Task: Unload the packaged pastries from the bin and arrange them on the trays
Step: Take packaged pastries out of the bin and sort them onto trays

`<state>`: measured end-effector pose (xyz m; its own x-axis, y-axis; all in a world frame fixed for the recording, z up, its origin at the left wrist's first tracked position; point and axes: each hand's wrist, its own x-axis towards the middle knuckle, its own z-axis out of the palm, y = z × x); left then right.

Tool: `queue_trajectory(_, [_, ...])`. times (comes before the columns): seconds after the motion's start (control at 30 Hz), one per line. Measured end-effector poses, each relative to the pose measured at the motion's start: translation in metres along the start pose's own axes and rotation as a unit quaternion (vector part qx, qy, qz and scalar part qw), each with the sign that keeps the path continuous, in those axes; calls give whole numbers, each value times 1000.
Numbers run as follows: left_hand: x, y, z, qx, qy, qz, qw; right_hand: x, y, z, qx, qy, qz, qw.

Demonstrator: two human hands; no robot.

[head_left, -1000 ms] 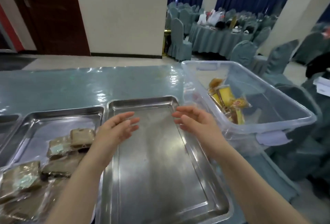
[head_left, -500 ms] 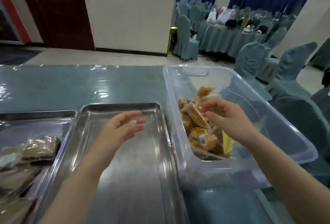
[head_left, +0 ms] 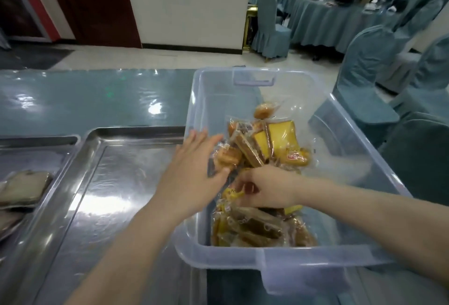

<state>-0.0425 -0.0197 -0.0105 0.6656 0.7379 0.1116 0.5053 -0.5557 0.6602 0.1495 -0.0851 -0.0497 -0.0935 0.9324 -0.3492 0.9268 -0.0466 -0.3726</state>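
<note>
The packaged pastries (head_left: 262, 149), yellow and golden-brown cakes in clear wrappers, lie heaped inside the clear plastic bin (head_left: 315, 256), piled along its left and near side. The right hand (head_left: 264, 189) reaches down into the pile with its fingers curled around a yellow-wrapped packet; how firm the hold is I cannot tell, since the fingertips are buried among the wrappers. The left hand (head_left: 192, 178) comes in over the bin's left wall, fingers spread and flat, touching a round wrapped pastry at the edge of the heap without closing on it. The bin stands on the glossy teal surface (head_left: 85, 100), its left wall just beside a steel tray (head_left: 116, 197) whose floor is bare. Left of that tray sits a second steel tray (head_left: 48, 144) holding brownish wrapped pastries (head_left: 24, 188). Beyond the surface, chairs in teal covers (head_left: 364, 66) stand around a draped table (head_left: 328, 22).
</note>
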Motion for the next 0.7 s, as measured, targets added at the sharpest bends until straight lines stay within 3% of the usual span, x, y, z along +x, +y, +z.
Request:
queue_trajectory(0.2, [3,-2,6,77,4,-6,997,2,4,33,-41,-178,-12,983])
queue_trajectory(0.3, [2,-1,6,73,8,-6,997,3,5,21,-34,-216,-7,976])
queue_trajectory(0.47, [0,-1,3,77,10,0,997,5,17,-17,-78,-183,31,980])
queue_trajectory(0.57, [0,-2,3,79,7,4,997,3,24,-31,-34,-169,60,983])
queue_trajectory(0.7, [-1,0,2,72,3,3,997,0,24,-48,51,-58,68,995])
